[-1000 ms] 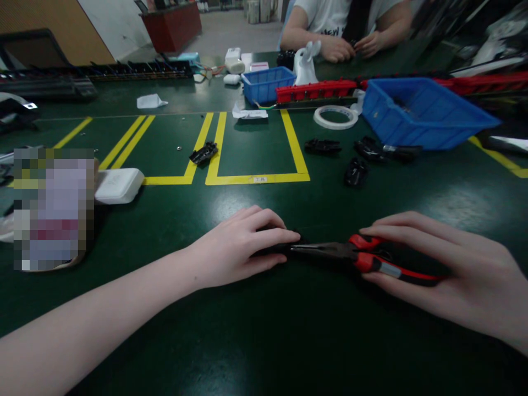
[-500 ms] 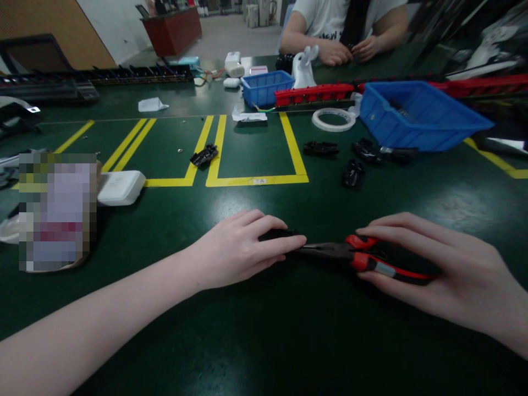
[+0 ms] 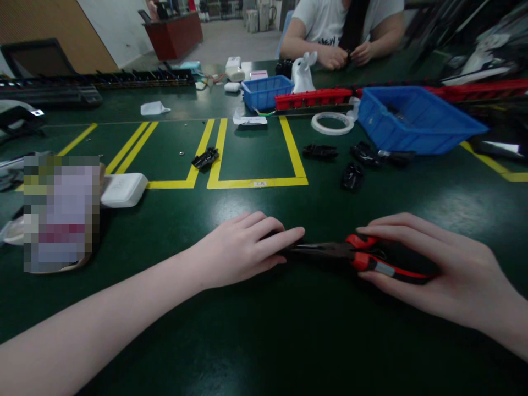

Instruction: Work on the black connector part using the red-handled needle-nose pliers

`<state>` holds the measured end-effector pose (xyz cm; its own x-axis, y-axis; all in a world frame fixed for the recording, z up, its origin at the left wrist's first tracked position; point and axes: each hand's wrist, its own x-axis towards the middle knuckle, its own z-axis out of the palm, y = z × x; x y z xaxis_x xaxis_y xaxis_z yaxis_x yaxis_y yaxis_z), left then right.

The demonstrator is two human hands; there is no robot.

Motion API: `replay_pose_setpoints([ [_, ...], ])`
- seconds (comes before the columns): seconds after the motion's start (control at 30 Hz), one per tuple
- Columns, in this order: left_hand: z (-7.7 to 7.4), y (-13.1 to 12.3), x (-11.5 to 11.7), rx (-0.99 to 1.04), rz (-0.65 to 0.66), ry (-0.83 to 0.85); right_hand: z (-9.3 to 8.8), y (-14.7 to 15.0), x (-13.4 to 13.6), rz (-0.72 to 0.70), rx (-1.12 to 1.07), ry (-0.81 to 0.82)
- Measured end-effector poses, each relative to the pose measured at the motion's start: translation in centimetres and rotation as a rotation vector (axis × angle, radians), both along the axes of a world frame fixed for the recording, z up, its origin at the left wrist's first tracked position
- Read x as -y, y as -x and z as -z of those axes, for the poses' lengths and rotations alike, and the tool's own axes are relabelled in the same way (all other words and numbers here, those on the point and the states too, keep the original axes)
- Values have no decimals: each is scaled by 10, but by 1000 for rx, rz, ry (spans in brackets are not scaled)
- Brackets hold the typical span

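Note:
My left hand (image 3: 249, 245) is closed around a small black plastic part (image 3: 273, 234) just above the green table, its index finger stretched over the top. Most of that part is hidden by the fingers. Red-handled needle-nose pliers (image 3: 334, 250) lie in my right hand (image 3: 454, 269), thumb on one grip and fingers on the other. Their jaws point left and reach the black part under my left fingertips. Whether the jaws pinch it cannot be made out. Similar black parts lie farther off, one (image 3: 205, 158) on yellow tape and another (image 3: 352, 176) among several at the right.
A large blue bin (image 3: 421, 124) stands at the back right, a smaller blue bin (image 3: 266, 91) at the back middle. Near them lies a roll of white tape (image 3: 332, 131). At left are a white case (image 3: 124, 190) and a blurred-out object (image 3: 64, 217). Across the table sits a person (image 3: 330, 33).
The plier tips now show farther left, under my left index finger, which has lifted slightly. My view has shifted a little; both hands stay in nearly the same place.

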<state>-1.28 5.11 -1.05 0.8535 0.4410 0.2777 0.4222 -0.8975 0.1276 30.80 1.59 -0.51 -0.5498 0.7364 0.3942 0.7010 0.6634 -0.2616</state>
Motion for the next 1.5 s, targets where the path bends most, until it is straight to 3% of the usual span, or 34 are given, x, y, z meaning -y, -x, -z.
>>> replay_pose_setpoints([
  [0.3, 3, 0, -3, 114, -7, 151, -2, 10, 10, 75, 32, -109],
  [0.63, 3, 0, -3, 88, -34, 91, -1, 13, 18, 51, 95, -199],
  [1.07, 3, -2, -2, 103, -54, 86, -4, 14, 17, 11, 103, -190],
  [1.37, -5, 13, -15, 20, 121, 199, -2, 1, 8, 1, 101, -155],
  [1.5, -6, 13, -18, 5, 119, 177, 0, 1, 8, -19, 92, -131],
])
